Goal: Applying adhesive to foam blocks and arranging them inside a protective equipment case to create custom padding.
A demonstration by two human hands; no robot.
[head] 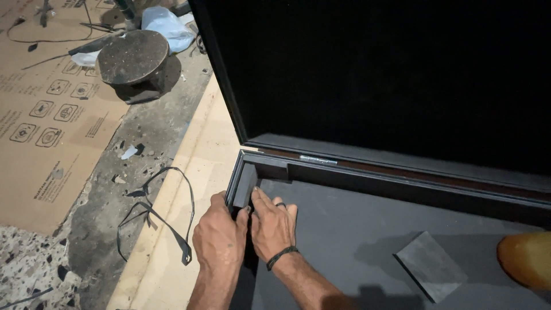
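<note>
Working outward from the case [367, 229], left to right: far left of it there's flattened cardboard [40, 115] on the floor, then a round dusty stool [133, 56] up and left of it, and a loose black strap [155, 212] lying on the concrete just left of it.

Then your hands at the case's left front corner. Your left hand [219, 238] is curled over the outside of the rim [244, 183], fingers clamped on the wall. Your right hand [272, 227] sits just inside the case, flat, fingers pressing the grey lining against that wall, not gripping anything as far as I can see.

Looks like you're seating the lining into the corner. I'd keep the left hand braced as the backstop and push with the right fingertips from the corner outward, so it doesn't bubble.

Right of your hands, inside the case, there's a loose grey square [430, 272], and at the far right an orange-ish rounded thing [525, 258] that's blurred and cut off by the frame, can't tell what it is. The open lid [373, 69] is just black, no detail. Your left fingertips are hidden behind the rim.
</note>
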